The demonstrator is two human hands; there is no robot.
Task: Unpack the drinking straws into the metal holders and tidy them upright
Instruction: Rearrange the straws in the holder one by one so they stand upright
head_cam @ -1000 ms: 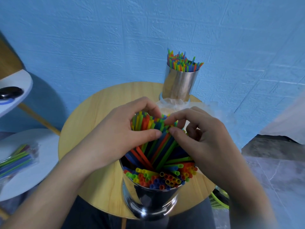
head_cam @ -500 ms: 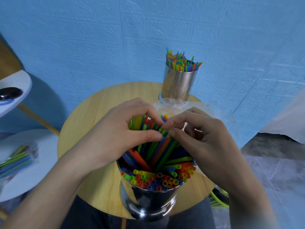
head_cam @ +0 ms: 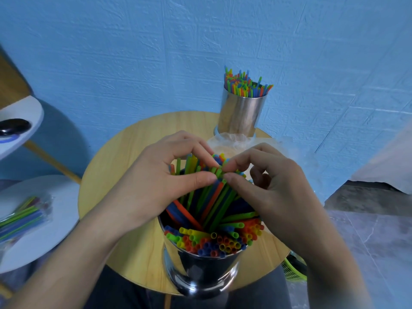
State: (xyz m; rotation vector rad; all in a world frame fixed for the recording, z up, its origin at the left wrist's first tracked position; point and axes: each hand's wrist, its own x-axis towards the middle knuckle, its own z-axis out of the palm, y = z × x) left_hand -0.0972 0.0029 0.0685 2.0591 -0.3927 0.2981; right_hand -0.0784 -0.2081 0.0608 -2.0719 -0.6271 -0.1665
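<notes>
A shiny metal holder [head_cam: 200, 273] stands at the near edge of the round wooden table [head_cam: 124, 166]. It is packed with coloured straws [head_cam: 214, 239], some upright and a bundle leaning away from me. My left hand [head_cam: 160, 181] curls its thumb and fingers round the top of that leaning bundle. My right hand [head_cam: 274, 188] pinches the same straw tips from the right. A second metal holder [head_cam: 242, 112] full of upright straws stands at the table's far edge.
Crumpled clear plastic wrapping [head_cam: 231, 141] lies between the two holders. A white round shelf [head_cam: 51, 219] at left carries a sealed pack of straws [head_cam: 22, 217]. A dark object [head_cam: 13, 127] rests on a higher white shelf. Blue wall behind; a green basket [head_cam: 292, 269] below right.
Both hands have gathered the leaning straws tighter and shifted slightly away from me; the holder sits a little lower in view.
</notes>
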